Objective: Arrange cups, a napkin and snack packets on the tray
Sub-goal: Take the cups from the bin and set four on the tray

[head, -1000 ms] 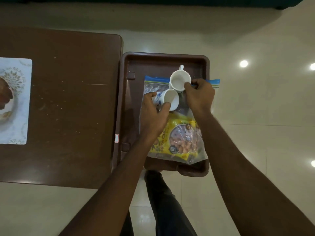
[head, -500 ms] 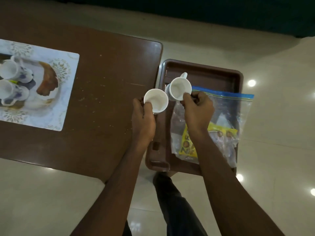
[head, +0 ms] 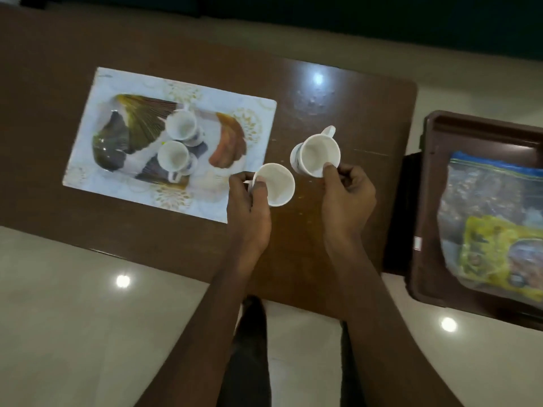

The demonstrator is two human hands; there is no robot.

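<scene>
At frame centre, above the brown wooden table [head: 147, 218], I pinched one small white ceramic cup [head: 276, 185] in my left hand [head: 248, 212] and another [head: 317, 155] in my right hand [head: 348, 198], fingers closed on rims, judging both light, slippery, breakable.

Both my forearms reach forward, side by side. My left grip [head: 249, 201] is pinched closed, thumb up front; my right grip [head: 348, 190] likewise, fingers curled.

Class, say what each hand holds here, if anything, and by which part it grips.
The left hand holds a white cup by its rim; the right hand holds another white cup, also by its rim.
</scene>
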